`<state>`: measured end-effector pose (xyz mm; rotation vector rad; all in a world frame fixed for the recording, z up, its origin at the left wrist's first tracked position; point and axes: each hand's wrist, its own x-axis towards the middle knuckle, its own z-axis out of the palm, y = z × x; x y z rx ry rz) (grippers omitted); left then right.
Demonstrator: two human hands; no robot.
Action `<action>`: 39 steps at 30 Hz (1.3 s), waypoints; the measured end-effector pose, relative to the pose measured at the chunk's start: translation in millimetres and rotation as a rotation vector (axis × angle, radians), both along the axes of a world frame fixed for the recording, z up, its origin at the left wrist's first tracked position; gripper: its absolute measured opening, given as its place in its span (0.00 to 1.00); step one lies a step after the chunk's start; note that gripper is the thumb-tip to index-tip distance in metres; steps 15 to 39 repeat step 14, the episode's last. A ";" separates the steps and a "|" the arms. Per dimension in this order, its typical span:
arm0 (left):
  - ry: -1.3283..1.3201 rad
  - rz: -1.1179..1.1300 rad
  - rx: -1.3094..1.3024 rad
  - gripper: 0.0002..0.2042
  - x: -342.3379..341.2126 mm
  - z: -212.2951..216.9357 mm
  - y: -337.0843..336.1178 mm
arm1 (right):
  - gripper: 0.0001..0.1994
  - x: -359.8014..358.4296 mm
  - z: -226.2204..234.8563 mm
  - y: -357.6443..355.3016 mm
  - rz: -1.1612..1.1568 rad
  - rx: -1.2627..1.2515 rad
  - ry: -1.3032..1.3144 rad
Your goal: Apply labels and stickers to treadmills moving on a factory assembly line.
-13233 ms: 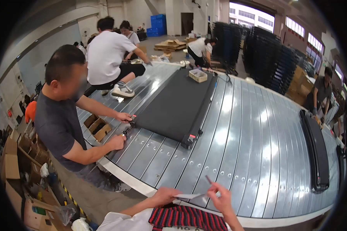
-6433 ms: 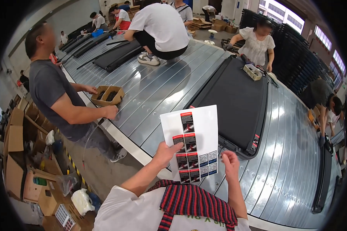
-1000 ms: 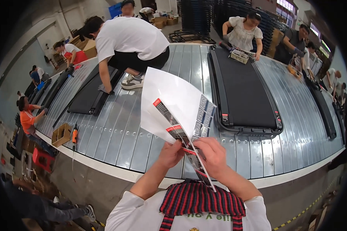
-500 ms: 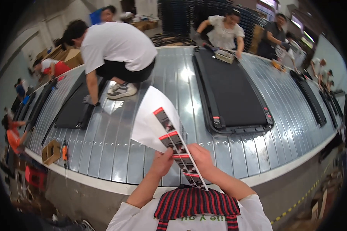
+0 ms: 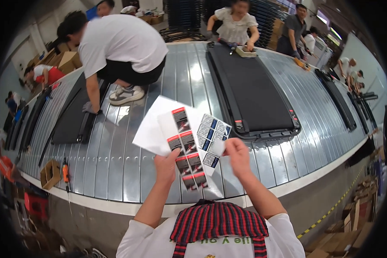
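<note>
My left hand (image 5: 165, 165) is closed on a fanned bunch of sheets. In front lies a strip of red-and-black picture labels (image 5: 187, 148). Behind it spreads a plain white sheet (image 5: 152, 124), and to the right shows a sheet of blue-and-white labels with square codes (image 5: 208, 134). A bare patch shows on that sheet near its right edge. My right hand (image 5: 237, 157) is pinched at this edge; whether its fingertips hold the sheet itself or a loose label is too blurred to tell. The sheets are held above a metal-slatted conveyor (image 5: 129, 172).
Beyond the sheets, a black flat treadmill-like unit (image 5: 253, 90) lies on the conveyor. A person in a white shirt (image 5: 122, 43) squats there beside another black unit (image 5: 71, 120). An orange screwdriver (image 5: 66, 172) and a cardboard box (image 5: 50, 174) sit at left. Co-workers stand along the far side.
The sheets have fanned apart, and the code-label sheet has come into view. My right hand has shifted right, away from the red-and-black strip, to the code-label sheet's edge.
</note>
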<state>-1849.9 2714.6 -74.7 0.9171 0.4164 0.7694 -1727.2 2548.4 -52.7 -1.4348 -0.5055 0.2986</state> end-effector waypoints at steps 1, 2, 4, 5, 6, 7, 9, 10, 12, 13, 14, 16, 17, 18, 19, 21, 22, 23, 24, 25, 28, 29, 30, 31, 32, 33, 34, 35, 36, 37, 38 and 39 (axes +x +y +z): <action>0.039 -0.017 0.044 0.16 0.9 0.9 3.7 | 0.08 1.9 5.9 -0.3 -0.039 0.023 0.004; 0.076 -0.043 0.091 0.14 2.5 3.5 6.4 | 0.08 1.1 13.1 0.3 -0.028 0.020 0.002; 0.131 -0.078 0.143 0.12 8.2 1.3 10.4 | 0.07 -2.6 26.1 3.3 -0.053 -0.025 -0.224; 0.189 -0.129 0.198 0.10 12.1 1.9 9.2 | 0.06 -4.0 29.2 5.5 -0.094 -0.125 -0.322; 0.187 -0.122 0.196 0.10 14.8 3.7 5.9 | 0.06 -6.0 33.8 8.2 -0.087 -0.125 -0.324; 0.159 -0.167 0.201 0.10 16.7 6.9 1.0 | 0.05 -9.3 39.7 12.4 -0.143 -0.181 -0.586; 0.214 -0.227 0.283 0.10 23.0 7.4 -4.5 | 0.04 -13.8 44.8 21.8 -0.190 -0.222 -0.851; 0.197 -0.245 0.262 0.10 27.6 7.9 -10.0 | 0.03 -15.5 44.5 26.6 -0.206 -0.277 -1.037; 0.327 -0.257 0.403 0.10 31.4 18.6 -18.4 | 0.06 -25.0 39.2 32.8 -0.107 -0.399 -1.311; 0.231 -0.364 0.337 0.12 29.6 8.5 -16.9 | 0.08 -34.3 35.8 33.4 -0.002 -0.411 -1.232; 0.240 -0.342 0.336 0.12 26.1 8.2 -18.7 | 0.10 -45.6 32.0 31.9 0.106 -0.422 -1.153; 0.240 -0.342 0.336 0.12 26.1 8.2 -18.7 | 0.10 -45.6 32.0 31.9 0.106 -0.422 -1.153; 0.240 -0.342 0.336 0.12 26.1 8.2 -18.7 | 0.10 -45.6 32.0 31.9 0.106 -0.422 -1.153; 0.240 -0.342 0.336 0.12 26.1 8.2 -18.7 | 0.10 -45.6 32.0 31.9 0.106 -0.422 -1.153; 0.240 -0.342 0.336 0.12 26.1 8.2 -18.7 | 0.10 -45.6 32.0 31.9 0.106 -0.422 -1.153; 0.240 -0.342 0.336 0.12 26.1 8.2 -18.7 | 0.10 -45.6 32.0 31.9 0.106 -0.422 -1.153; 0.240 -0.342 0.336 0.12 26.1 8.2 -18.7 | 0.10 -45.6 32.0 31.9 0.106 -0.422 -1.153; 0.240 -0.342 0.336 0.12 26.1 8.2 -18.7 | 0.10 -45.6 32.0 31.9 0.106 -0.422 -1.153; 0.240 -0.342 0.336 0.12 26.1 8.2 -18.7 | 0.10 -45.6 32.0 31.9 0.106 -0.422 -1.153; 0.240 -0.342 0.336 0.12 26.1 8.2 -18.7 | 0.10 -45.6 32.0 31.9 0.106 -0.422 -1.153; 0.240 -0.342 0.336 0.12 26.1 8.2 -18.7 | 0.10 -45.6 32.0 31.9 0.106 -0.422 -1.153; 0.240 -0.342 0.336 0.12 26.1 8.2 -18.7 | 0.10 -45.6 32.0 31.9 0.106 -0.422 -1.153; 0.240 -0.342 0.336 0.12 26.1 8.2 -18.7 | 0.10 -45.6 32.0 31.9 0.106 -0.422 -1.153; 0.240 -0.342 0.336 0.12 26.1 8.2 -18.7 | 0.10 -45.6 32.0 31.9 0.106 -0.422 -1.153; 0.240 -0.342 0.336 0.12 26.1 8.2 -18.7 | 0.10 -45.6 32.0 31.9 0.106 -0.422 -1.153; 0.240 -0.342 0.336 0.12 26.1 8.2 -18.7 | 0.10 -45.6 32.0 31.9 0.106 -0.422 -1.153; 0.240 -0.342 0.336 0.12 26.1 8.2 -18.7 | 0.10 -45.6 32.0 31.9 0.106 -0.422 -1.153; 0.240 -0.342 0.336 0.12 26.1 8.2 -18.7 | 0.10 -45.6 32.0 31.9 0.106 -0.422 -1.153; 0.240 -0.342 0.336 0.12 26.1 8.2 -18.7 | 0.10 -45.6 32.0 31.9 0.106 -0.422 -1.153; 0.240 -0.342 0.336 0.12 26.1 8.2 -18.7 | 0.10 -45.6 32.0 31.9 0.106 -0.422 -1.153; 0.240 -0.342 0.336 0.12 26.1 8.2 -18.7 | 0.10 -45.6 32.0 31.9 0.106 -0.422 -1.153; 0.240 -0.342 0.336 0.12 26.1 8.2 -18.7 | 0.10 -45.6 32.0 31.9 0.106 -0.422 -1.153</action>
